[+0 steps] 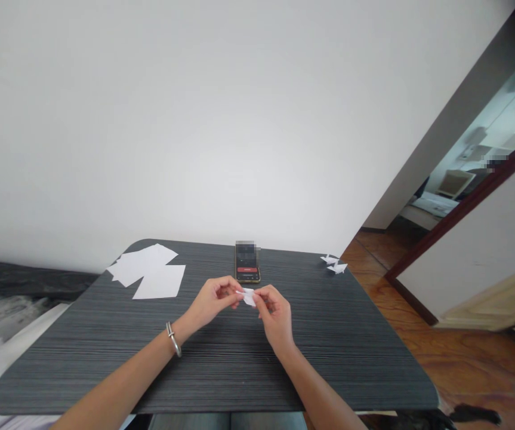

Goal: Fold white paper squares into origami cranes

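A small folded piece of white paper [249,296] is held above the middle of the dark striped table [105,352]. My left hand [215,300] pinches its left end, with a metal bracelet [173,338] on that wrist. My right hand [275,315] pinches its right side with closed fingers. Both hands meet just in front of a phone [247,263] lying flat with its screen lit.
Several white paper sheets [150,272] lie overlapped at the table's far left. Two small folded paper figures [334,264] sit at the far right corner. A white wall stands behind the table; wooden floor and an open doorway are to the right.
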A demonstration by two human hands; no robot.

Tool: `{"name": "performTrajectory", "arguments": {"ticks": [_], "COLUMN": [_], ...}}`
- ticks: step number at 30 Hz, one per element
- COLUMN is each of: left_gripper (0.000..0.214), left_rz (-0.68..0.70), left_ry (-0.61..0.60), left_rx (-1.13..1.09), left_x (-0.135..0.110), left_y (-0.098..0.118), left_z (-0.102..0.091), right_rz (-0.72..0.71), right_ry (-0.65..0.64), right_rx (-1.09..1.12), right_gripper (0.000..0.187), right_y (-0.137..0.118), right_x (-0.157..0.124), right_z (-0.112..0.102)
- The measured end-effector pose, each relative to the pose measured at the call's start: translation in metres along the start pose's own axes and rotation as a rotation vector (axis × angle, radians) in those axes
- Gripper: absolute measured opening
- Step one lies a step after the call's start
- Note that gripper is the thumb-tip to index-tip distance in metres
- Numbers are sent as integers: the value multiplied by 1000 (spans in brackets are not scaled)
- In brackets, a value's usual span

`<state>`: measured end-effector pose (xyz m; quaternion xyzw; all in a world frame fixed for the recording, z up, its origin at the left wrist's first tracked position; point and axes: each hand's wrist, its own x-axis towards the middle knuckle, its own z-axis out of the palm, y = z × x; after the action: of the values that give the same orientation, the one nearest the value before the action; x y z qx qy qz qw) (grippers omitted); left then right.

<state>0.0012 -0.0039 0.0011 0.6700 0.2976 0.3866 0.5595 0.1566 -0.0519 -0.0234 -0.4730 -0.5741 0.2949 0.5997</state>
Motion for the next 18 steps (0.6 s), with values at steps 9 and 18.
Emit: {"name": "performTrajectory", "arguments": {"ticks": [9,18], "left_gripper": [15,29], "left_rz": [90,15], "left_ry": [54,119], "left_rx": [71,-99], "left_x": [-1,3], "left_y": [4,-1], "left_z": [-3,0], "right_rz": [91,185], "right_ry": [-38,-37], "right_rx": [180,210], "right_gripper": [14,13], "right_y": [-1,0], "right_x": [2,2], "right_z": [1,3]}}
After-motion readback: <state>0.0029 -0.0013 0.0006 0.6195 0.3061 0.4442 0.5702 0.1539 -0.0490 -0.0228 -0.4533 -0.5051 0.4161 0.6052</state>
